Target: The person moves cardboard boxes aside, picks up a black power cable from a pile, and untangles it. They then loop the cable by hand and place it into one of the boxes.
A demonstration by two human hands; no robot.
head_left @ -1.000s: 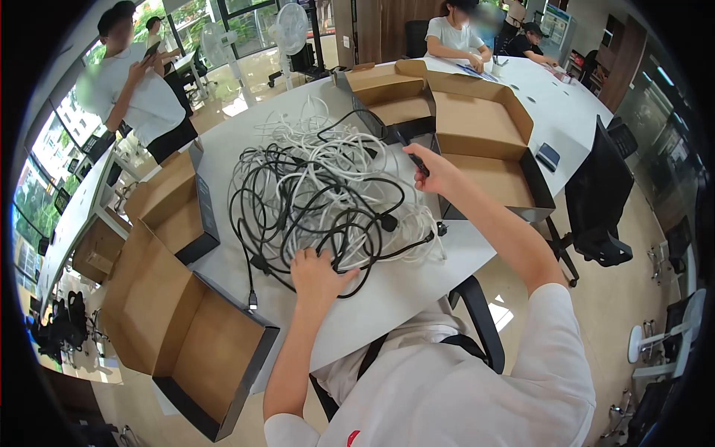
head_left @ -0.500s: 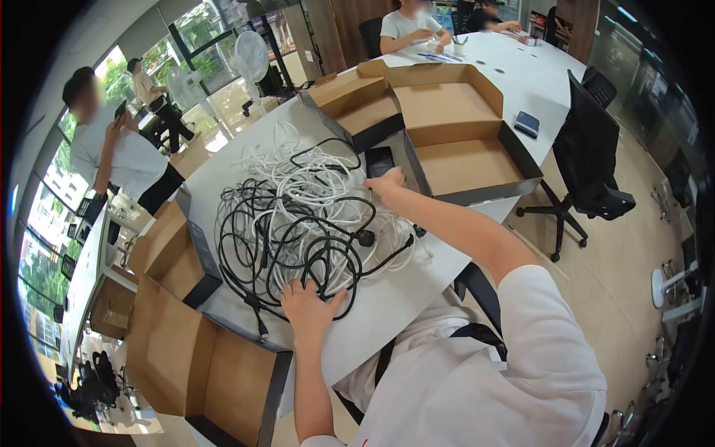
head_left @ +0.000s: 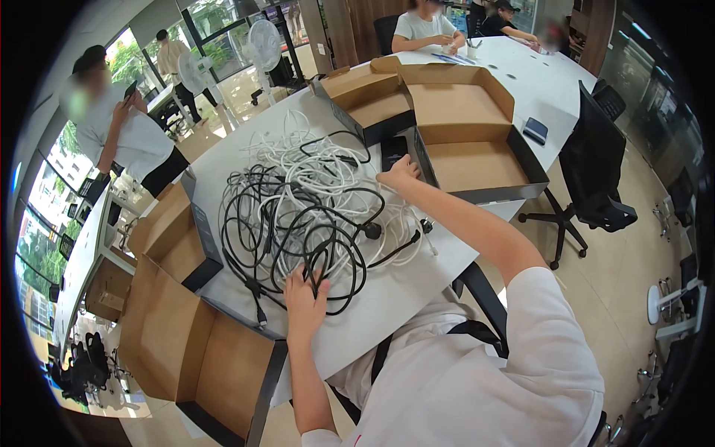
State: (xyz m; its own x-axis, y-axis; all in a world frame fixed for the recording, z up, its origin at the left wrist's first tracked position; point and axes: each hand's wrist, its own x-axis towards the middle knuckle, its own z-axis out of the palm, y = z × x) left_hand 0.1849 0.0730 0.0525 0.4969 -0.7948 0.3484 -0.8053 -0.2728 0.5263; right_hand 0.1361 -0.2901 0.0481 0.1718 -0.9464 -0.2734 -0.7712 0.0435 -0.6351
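Note:
A large tangle of white cables (head_left: pixel 298 158) and black cables (head_left: pixel 237 257) covers the middle of the white table. My left hand (head_left: pixel 304 304) is at the near edge of the tangle, its fingers curled round loops of black cable, with the thumb on the right. My right hand (head_left: pixel 400 174) reaches past the tangle's right side, fingers bent over the near end of a dark smartphone (head_left: pixel 393 149). The phone lies flat beside an open box; its near end is partly hidden by my fingers. A black plug (head_left: pixel 372 230) lies among the cables.
Open cardboard boxes stand around the tangle: a right box (head_left: pixel 477 195), a far box (head_left: pixel 391 128), a left box (head_left: pixel 205 277) and a near-left box (head_left: pixel 275 387). A dark blue object (head_left: pixel 535 130) lies far right. People sit at the far end; others stand left.
My right hand and the smartphone have shifted slightly away from me, along the box. The fingers of my left hand have curled in on the black cable. The view has turned slightly.

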